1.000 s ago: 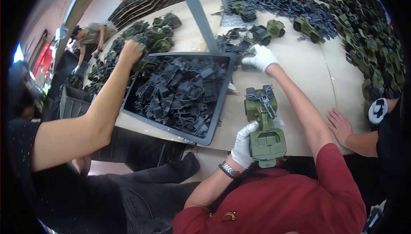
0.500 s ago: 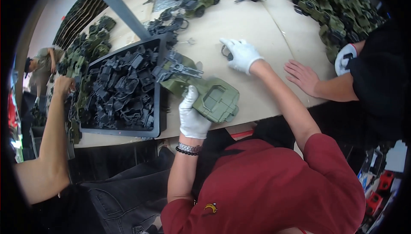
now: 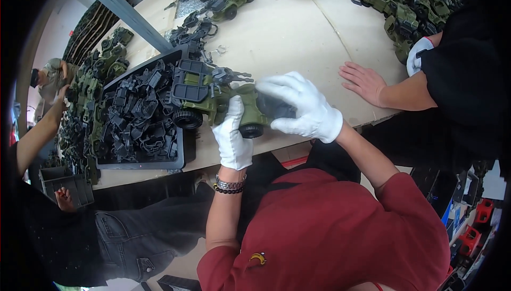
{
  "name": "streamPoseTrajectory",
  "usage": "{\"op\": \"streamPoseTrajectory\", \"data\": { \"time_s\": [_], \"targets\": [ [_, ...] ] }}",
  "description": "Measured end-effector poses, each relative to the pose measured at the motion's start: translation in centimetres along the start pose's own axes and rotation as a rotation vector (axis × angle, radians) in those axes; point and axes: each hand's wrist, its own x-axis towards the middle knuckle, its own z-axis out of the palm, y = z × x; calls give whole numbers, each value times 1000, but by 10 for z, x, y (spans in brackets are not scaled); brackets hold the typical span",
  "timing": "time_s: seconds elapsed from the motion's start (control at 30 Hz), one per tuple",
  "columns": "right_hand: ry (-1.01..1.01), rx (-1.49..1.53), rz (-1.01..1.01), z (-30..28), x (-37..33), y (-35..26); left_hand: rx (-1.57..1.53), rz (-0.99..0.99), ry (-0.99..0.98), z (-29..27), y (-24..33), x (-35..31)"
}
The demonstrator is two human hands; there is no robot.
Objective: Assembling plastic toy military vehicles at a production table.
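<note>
My gloved left hand (image 3: pixel 234 134) grips a green toy military truck (image 3: pixel 219 104) around its middle, above the table's near edge. The truck has black wheels, dark grey panels at its left end and a grey twin-barrelled toy gun (image 3: pixel 231 75) on top. At the truck's right end, my gloved right hand (image 3: pixel 306 104) is closed around a smeared dark grey part (image 3: pixel 274 108). That part's exact shape is hard to make out. It meets the green body there, but the fingers hide much of the contact.
Left of the truck stands a black bin (image 3: pixel 187 152) full of dark grey plastic parts (image 3: pixel 139 112). Green toy vehicles (image 3: pixel 404 11) are heaped at the far right, with more along the left. A co-worker's bare hand (image 3: pixel 363 84) rests on the table (image 3: pixel 298 35). A metal post (image 3: pixel 122 9) rises behind the bin.
My right hand has come back from the tabletop to the truck, bringing a dark grey part. My left hand has turned the truck so its wheels and grey panels show.
</note>
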Motion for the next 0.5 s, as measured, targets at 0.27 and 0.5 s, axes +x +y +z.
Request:
{"op": "streamPoseTrajectory", "data": {
  "time_s": [0.27, 0.5],
  "targets": [
    [114, 74, 41, -1, -10, -2, 64, -13, -5, 6, 0, -5],
    [80, 47, -108, 6, -13, 6, 70, 27, -10, 9, 4, -5]
  ]
}}
